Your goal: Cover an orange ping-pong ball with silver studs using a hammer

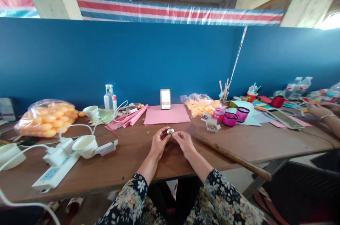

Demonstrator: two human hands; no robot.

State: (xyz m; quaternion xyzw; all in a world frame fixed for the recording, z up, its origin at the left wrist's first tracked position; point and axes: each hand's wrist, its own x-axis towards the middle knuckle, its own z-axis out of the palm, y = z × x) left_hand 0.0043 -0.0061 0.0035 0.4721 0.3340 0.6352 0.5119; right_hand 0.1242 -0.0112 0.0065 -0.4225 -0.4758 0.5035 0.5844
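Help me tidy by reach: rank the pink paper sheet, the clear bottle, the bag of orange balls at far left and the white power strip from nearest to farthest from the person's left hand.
From the left hand in the head view:
1. Pink paper sheet, just beyond it.
2. Clear bottle, back left.
3. White power strip, near-left edge.
4. Bag of orange balls, far left.
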